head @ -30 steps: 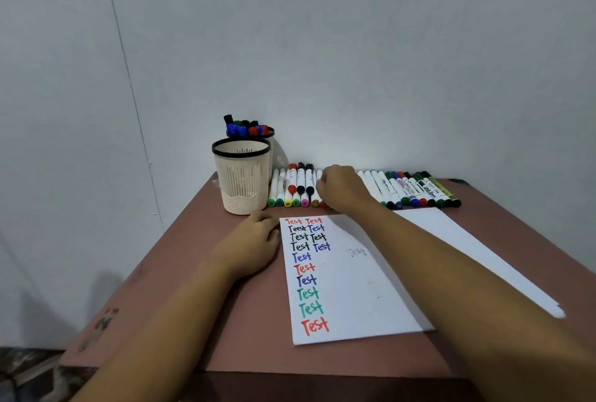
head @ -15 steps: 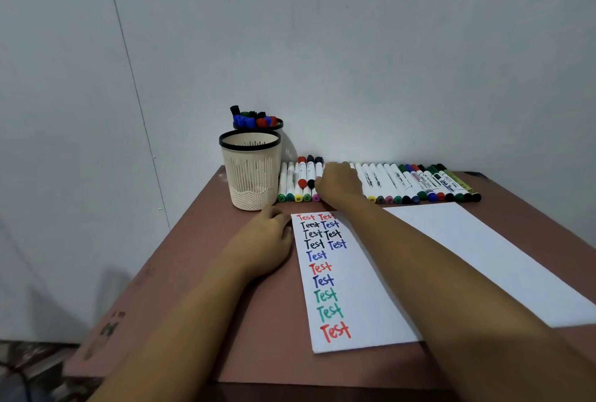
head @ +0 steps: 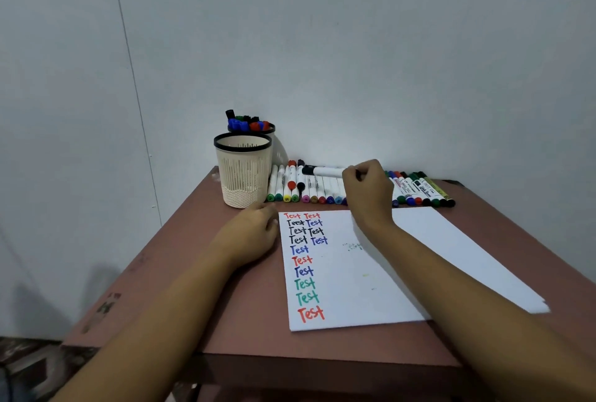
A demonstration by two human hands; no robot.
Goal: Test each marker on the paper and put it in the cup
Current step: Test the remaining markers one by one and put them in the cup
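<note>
The right hand [head: 367,190] grips a white marker with a black cap [head: 324,171] sideways above the marker row [head: 317,190], mid-frame. The left hand [head: 250,234] lies loose on the brown counter [head: 225,305] beside the white paper [head: 387,276].

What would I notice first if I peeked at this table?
Most likely the white paper in the middle of the table, with "Test" written down its left side in red, black, blue and green. Next, the right hand holding a black-capped marker above the long row of markers by the wall. At the back left stands a cream cup, with a second cup full of markers behind it.
</note>
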